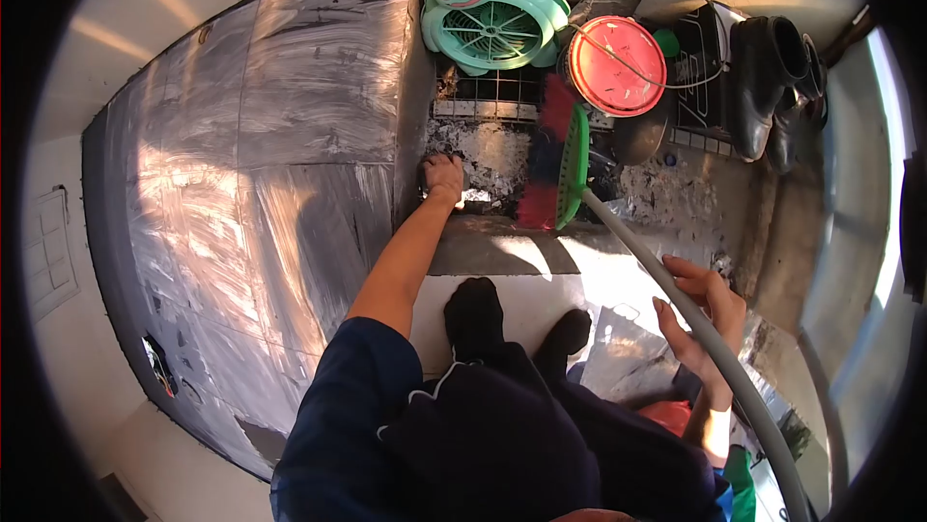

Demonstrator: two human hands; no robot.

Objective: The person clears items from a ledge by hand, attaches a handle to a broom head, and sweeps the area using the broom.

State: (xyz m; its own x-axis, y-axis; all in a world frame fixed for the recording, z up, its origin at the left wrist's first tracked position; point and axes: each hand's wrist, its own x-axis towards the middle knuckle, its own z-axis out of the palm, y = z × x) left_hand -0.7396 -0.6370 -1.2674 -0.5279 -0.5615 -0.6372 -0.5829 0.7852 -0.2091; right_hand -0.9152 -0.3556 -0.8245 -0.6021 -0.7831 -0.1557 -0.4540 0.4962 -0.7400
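Note:
My left hand reaches down to the dirty, flaking floor beside the large grey panel. Its fingers are bent and pressed together, and whatever they hold is hidden. A small bright white patch lies just right of the wrist. The grey handle of a broom runs between the thumb and fingers of my right hand, which is curled loosely round it. Beyond, the broom's green head has red and dark blue bristles over the floor.
The streaked grey panel fills the left side. At the back are a green character-shaped seat, a bucket with a red lid, a wire rack and black boots. My feet stand on a pale step below a ledge.

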